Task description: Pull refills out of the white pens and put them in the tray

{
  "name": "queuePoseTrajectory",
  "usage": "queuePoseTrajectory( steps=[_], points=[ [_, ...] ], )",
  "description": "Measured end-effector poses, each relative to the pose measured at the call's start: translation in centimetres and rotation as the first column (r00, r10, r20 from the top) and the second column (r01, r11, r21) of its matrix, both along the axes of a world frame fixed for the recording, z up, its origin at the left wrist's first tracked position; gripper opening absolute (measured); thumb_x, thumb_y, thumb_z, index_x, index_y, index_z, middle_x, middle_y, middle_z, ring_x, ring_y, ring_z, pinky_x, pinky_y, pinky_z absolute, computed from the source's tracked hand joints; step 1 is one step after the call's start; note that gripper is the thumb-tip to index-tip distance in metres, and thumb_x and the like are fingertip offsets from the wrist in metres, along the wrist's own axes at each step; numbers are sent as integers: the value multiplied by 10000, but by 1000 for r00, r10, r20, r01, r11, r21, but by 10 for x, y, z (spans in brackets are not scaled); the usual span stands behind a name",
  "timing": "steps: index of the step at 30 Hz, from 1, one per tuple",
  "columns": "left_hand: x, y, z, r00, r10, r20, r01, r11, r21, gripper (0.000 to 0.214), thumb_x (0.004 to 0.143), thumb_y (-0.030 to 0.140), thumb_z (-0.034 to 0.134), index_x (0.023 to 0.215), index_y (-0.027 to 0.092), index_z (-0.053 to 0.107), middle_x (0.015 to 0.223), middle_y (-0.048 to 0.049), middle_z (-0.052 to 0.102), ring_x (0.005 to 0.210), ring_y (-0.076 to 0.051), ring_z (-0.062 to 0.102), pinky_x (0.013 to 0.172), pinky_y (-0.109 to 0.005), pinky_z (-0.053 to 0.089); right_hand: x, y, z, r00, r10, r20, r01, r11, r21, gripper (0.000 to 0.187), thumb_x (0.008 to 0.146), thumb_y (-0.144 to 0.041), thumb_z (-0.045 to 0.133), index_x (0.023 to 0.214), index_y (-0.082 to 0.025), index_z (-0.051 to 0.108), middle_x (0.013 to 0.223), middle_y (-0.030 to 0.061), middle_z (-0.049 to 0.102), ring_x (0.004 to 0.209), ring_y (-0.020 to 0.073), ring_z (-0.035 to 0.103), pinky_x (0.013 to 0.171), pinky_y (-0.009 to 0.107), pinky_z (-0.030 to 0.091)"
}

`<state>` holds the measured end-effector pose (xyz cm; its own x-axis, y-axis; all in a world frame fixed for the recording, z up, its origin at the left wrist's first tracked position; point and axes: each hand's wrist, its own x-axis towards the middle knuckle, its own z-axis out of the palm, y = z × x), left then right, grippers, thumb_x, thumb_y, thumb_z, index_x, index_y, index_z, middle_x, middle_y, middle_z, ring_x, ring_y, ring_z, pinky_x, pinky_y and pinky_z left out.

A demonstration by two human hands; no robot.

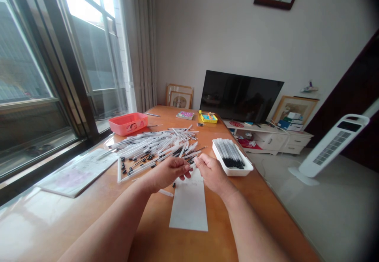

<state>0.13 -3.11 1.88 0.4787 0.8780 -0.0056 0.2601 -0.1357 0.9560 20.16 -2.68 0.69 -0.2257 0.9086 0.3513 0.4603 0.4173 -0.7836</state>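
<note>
My left hand [174,171] and my right hand [211,172] meet above the near end of the pen pile, fingertips nearly touching. Both are closed in a pinch; what sits between the fingers is too small and hidden to make out. Beneath them lies a white paper strip [189,210]. Just beyond is a loose heap of clear pen barrels [160,143], with dark refills and small black caps [123,171] mixed in. To the right of my right hand, a white tray [241,172] holds many black-ended pens [229,151] in a row.
A red plastic basket [127,124] stands behind the heap at left, and a booklet [77,173] lies near the window. Farther back are a colourful book [185,115] and a yellow box [208,117]. The wooden table's right edge runs beyond the tray; a white tower fan [333,147] stands on the floor.
</note>
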Motion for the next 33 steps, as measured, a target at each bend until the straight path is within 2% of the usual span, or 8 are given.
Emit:
queuePoseTrajectory(
  steps=[4, 8, 12, 17, 21, 24, 29, 33],
  points=[
    [2, 2, -4, 999, 31, 29, -31, 999, 14, 359, 837, 505, 674, 893, 151, 656, 820, -48, 698, 707, -137, 554, 622, -253, 383, -1, 4, -3, 999, -22, -34, 22, 1000, -3, 422, 957, -526, 461, 673, -214, 484, 591, -47, 424, 575, 130, 380, 542, 258, 295],
    [5, 4, -5, 997, 57, 53, -60, 997, 48, 364, 807, 497, 708, 857, 144, 637, 738, -15, 637, 617, -104, 472, 564, -242, 332, -3, 8, -7, 997, -20, -75, 16, 998, -62, 486, 952, -584, 447, 636, -215, 456, 572, -43, 407, 573, 133, 393, 543, 260, 302],
    [5, 2, 1, 996, 76, 39, -78, 996, 51, 360, 812, 497, 698, 867, 146, 641, 784, -37, 666, 665, -124, 524, 609, -256, 382, -2, 5, -5, 992, -45, -119, 33, 995, -94, 522, 969, -625, 370, 678, -218, 519, 555, -33, 440, 555, 147, 429, 542, 267, 318],
    [3, 2, 1, 996, 82, 31, -83, 995, 50, 364, 815, 509, 685, 860, 151, 642, 780, -40, 668, 681, -135, 547, 630, -260, 404, 0, 1, 0, 991, 18, -132, -30, 996, -88, 445, 972, -580, 403, 756, -218, 545, 611, -22, 533, 570, 150, 477, 563, 265, 362],
    [4, 5, -6, 998, 66, 18, -67, 993, 93, 356, 823, 493, 677, 861, 140, 643, 724, -14, 620, 615, -110, 475, 564, -240, 341, 0, 2, -2, 996, 12, -89, -16, 999, -49, 392, 955, -521, 464, 716, -215, 519, 600, -41, 477, 579, 137, 422, 550, 256, 326],
    [5, 4, -8, 997, 71, -7, -68, 977, 202, 315, 849, 456, 650, 849, 141, 649, 684, 9, 578, 595, -101, 435, 547, -233, 319, -1, 6, -6, 991, -22, -132, 12, 997, -71, 393, 936, -510, 486, 679, -212, 488, 601, -50, 425, 593, 130, 386, 550, 252, 310],
    [7, 0, -4, 967, 188, -174, -87, 881, 465, 236, 887, 375, 595, 874, 173, 717, 731, -7, 648, 670, -137, 529, 617, -244, 379, -4, 9, -10, 978, -72, -195, 34, 981, -188, 395, 906, -505, 505, 645, -211, 466, 574, -60, 389, 570, 122, 355, 540, 253, 296],
    [8, -1, -2, 957, 216, -193, -90, 854, 513, 222, 889, 355, 583, 872, 183, 722, 738, -7, 666, 670, -142, 546, 626, -245, 394, -5, 10, -10, 972, -92, -215, 48, 978, -203, 426, 903, -542, 501, 633, -215, 459, 553, -62, 369, 545, 122, 342, 518, 256, 279]
  ],
)
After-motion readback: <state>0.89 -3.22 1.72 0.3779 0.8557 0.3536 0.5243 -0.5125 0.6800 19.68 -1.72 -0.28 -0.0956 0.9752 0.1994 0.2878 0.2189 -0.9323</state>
